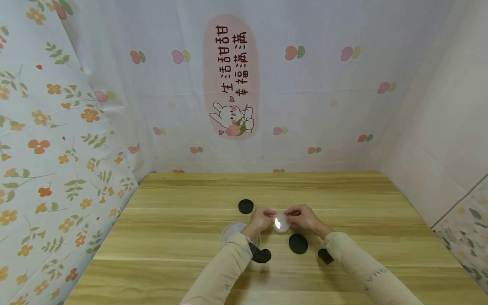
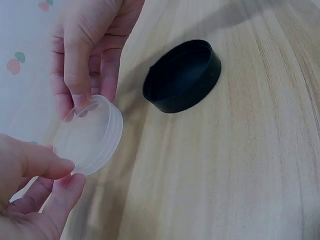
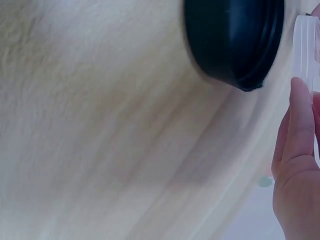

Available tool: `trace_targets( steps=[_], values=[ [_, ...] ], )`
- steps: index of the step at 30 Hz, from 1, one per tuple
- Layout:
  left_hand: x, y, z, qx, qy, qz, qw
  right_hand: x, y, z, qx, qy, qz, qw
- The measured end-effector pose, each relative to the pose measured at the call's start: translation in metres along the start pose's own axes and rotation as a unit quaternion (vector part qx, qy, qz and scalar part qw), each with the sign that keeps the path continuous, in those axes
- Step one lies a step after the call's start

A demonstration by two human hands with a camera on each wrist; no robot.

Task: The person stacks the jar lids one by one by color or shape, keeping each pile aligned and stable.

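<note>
Both hands hold a round, clear plastic lid (image 1: 281,223) between them, tilted above the table. My left hand (image 1: 261,221) pinches one edge of this lid (image 2: 90,137) with thumb and finger, seen at the lower left of the left wrist view. On the opposite edge, the fingertips and thumb of my right hand (image 1: 305,219) grip it. The right wrist view shows the lid (image 3: 303,50) nearly edge-on at its right border, with the right hand (image 3: 297,150) below. Close by lies a black round cap (image 1: 298,243), its hollow side up in the left wrist view.
Another black round cap (image 1: 245,206) lies farther back, left of the hands. A clear round plastic container (image 1: 230,232) stands partly hidden under the left forearm. Wood-grain table (image 1: 171,237) surrounds them, with a printed cloth (image 1: 324,106) hanging behind its far edge.
</note>
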State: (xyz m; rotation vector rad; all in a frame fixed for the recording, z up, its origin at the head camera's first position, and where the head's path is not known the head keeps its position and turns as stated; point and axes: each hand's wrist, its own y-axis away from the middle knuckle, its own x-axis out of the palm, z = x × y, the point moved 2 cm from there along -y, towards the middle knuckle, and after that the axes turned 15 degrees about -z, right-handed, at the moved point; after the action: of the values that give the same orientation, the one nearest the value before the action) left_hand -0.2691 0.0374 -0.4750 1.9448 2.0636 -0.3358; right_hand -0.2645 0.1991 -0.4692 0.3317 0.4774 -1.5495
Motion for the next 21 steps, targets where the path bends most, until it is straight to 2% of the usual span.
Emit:
trace_targets(
  steps=[4,5,7,8,9,12,15,16,18,21],
  values=[
    [0.03,-0.048,0.059,0.046,0.038,0.029,0.9978,-0.004,0.002,0.004,0.007,-0.013,-0.003,0.9999],
    [0.035,-0.056,0.071,0.061,0.05,0.034,0.9963,-0.005,0.002,0.005,0.013,-0.022,-0.003,0.9997],
    [0.034,-0.063,0.076,0.058,0.067,0.048,0.9949,-0.005,0.003,0.008,0.021,-0.038,-0.004,0.9991],
    [0.026,-0.056,0.065,0.053,0.063,0.051,0.9953,-0.004,0.003,0.01,0.023,-0.047,-0.003,0.9986],
    [0.016,-0.044,0.05,0.062,0.056,0.05,0.9953,-0.004,0.004,0.012,0.024,-0.054,-0.004,0.9982],
    [-0.017,-0.009,-0.002,0.054,0.031,0.048,0.9969,-0.003,0.006,0.017,0.015,-0.072,-0.005,0.9973],
    [-0.041,0.014,-0.036,0.056,0.042,0.054,0.9961,-0.001,0.008,0.023,0.007,-0.08,-0.01,0.9967],
    [-0.047,0.017,-0.042,0.048,0.046,0.058,0.9961,0.0,0.008,0.025,0.005,-0.081,-0.011,0.9967],
    [-0.054,0.017,-0.043,0.064,0.045,0.064,0.9949,0.002,0.008,0.028,-0.002,-0.081,-0.01,0.9967],
    [-0.058,0.008,-0.034,0.086,0.042,0.071,0.9928,0.007,0.008,0.035,-0.008,-0.083,-0.01,0.9965]
  ],
)
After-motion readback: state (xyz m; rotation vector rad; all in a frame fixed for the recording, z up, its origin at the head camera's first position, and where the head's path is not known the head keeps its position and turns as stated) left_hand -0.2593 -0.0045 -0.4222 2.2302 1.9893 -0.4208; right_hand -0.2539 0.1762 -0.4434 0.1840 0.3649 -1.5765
